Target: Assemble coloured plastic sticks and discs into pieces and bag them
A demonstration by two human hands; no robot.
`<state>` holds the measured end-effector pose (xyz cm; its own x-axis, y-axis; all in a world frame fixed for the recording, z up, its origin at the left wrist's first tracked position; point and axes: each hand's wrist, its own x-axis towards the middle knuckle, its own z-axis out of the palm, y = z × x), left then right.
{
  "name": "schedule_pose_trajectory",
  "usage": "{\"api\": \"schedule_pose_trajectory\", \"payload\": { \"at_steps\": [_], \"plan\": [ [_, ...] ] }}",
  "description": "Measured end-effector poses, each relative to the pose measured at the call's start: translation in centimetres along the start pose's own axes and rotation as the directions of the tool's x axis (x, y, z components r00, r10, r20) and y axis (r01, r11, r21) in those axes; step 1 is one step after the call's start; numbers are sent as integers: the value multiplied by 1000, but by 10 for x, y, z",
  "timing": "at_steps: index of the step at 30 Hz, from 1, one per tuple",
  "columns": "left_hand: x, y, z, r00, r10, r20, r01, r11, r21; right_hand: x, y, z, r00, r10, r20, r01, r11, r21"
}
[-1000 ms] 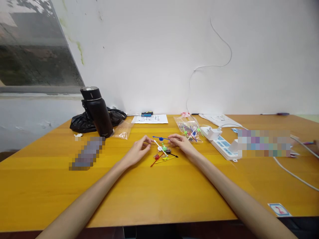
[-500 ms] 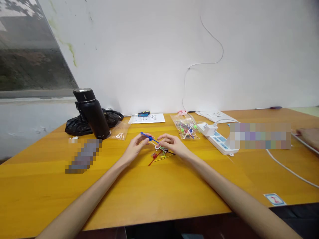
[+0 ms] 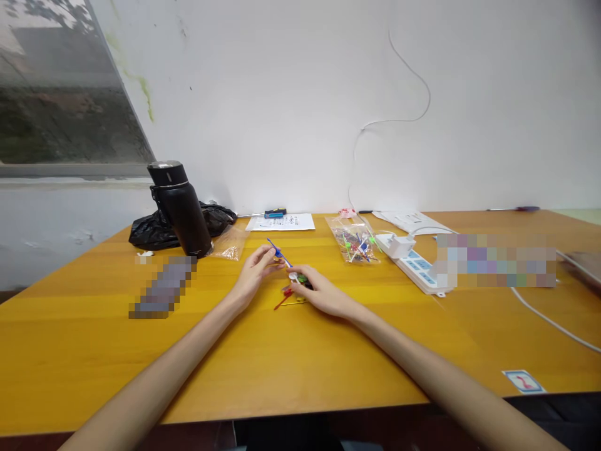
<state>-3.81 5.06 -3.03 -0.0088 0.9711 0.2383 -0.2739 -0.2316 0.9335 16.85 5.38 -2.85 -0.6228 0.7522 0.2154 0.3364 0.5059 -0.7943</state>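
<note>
My left hand (image 3: 256, 274) pinches a slim blue plastic piece (image 3: 278, 252) with a rounded middle, raised and slanted above the table. Lower and to the right, my right hand (image 3: 323, 291) reaches over a small heap of coloured plastic pieces. Its thumb and fingers close around a white plastic piece (image 3: 293, 276), partly hidden by them. From the heap a red piece (image 3: 283, 299) sticks out toward me, with a thin yellow piece (image 3: 293, 304) beside it. Green and dark pieces show partly beneath my right hand.
A clear bag of similar pieces (image 3: 355, 241) lies behind my hands, near a white power strip (image 3: 420, 274). To the left stand a black bottle (image 3: 183, 213) and a black plastic bag (image 3: 150, 230). Paper (image 3: 298, 222) and a screwdriver (image 3: 275, 213) lie by the wall.
My right hand has come away from the blue piece and moved down onto the heap. The blue piece stays in my left hand, now tilted more steeply. The view has shifted slightly.
</note>
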Motion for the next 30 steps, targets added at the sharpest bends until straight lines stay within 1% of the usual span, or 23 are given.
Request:
{"api": "schedule_pose_trajectory", "payload": {
  "at_steps": [2, 4, 6, 7, 8, 9, 10, 11, 12, 13, 14, 16, 17, 19, 23, 26, 28, 30],
  "plan": [
    [0, 0, 1, 1000, -3, -4, 3, 1000, 4, 1, -5, 4, 1000, -30, 6, 30, 999, 17],
    [0, 1, 0, 1000, 0, -16, 0, 1000, 15, 4, -3, -2, 999, -24, -35, 24, 1000, 15],
    [0, 1, 0, 999, 6, -33, -4, 999, 35, 6, 5, -18, 991, 16, -131, -27, 996, -82],
    [1, 2, -1, 999, 8, -41, -7, 999, 43, 6, 9, -29, 981, 22, -195, -59, 981, -185],
    [1, 2, -1, 999, 11, -46, -9, 999, 44, 4, 13, -42, 963, 1, -268, -90, 942, -322],
    [1, 3, -1, 999, 13, -50, -11, 999, 38, 2, 17, -56, 937, -41, -346, -132, 877, -461],
    [1, 4, -1, 998, 14, -53, -13, 1000, 24, -1, 20, -69, 913, -79, -400, -183, 797, -575],
    [1, 4, -1, 998, 11, -55, -11, 1000, 8, -5, 23, -81, 894, -99, -438, -241, 717, -654],
    [1, 5, -1, 998, 7, -57, -7, 1000, -6, -8, 26, -90, 880, -93, -466, -302, 647, -700],
    [1, 5, -1, 998, 0, -61, -1, 1000, -18, -12, 29, -98, 874, -60, -482, -359, 589, -724],
    [1, 5, 0, 998, -7, -66, 5, 1000, -26, -14, 32, -102, 874, -9, -486, -402, 548, -733],
    [1, 5, 0, 997, -12, -75, 9, 999, -34, -17, 39, -106, 880, 90, -467, -443, 511, -737],
    [2, 5, 0, 997, -10, -77, 7, 999, -37, -16, 42, -105, 885, 114, -451, -442, 510, -738],
    [2, 3, -1, 997, -7, -75, 4, 999, -43, -12, 47, -102, 898, 100, -429, -414, 521, -746],
    [3, 1, -2, 997, -11, -73, 8, 999, -49, -1, 55, -97, 910, -26, -414, -330, 558, -761],
    [4, 0, -3, 997, -10, -73, 6, 998, -56, 8, 59, -97, 913, -143, -382, -225, 604, -765],
    [5, -1, -3, 998, -11, -70, 7, 998, -61, 15, 63, -100, 903, -223, -366, -154, 629, -762],
    [6, -2, -4, 998, -13, -65, 9, 998, -61, 25, 68, -104, 889, -273, -368, -107, 657, -747]
  ]
}}
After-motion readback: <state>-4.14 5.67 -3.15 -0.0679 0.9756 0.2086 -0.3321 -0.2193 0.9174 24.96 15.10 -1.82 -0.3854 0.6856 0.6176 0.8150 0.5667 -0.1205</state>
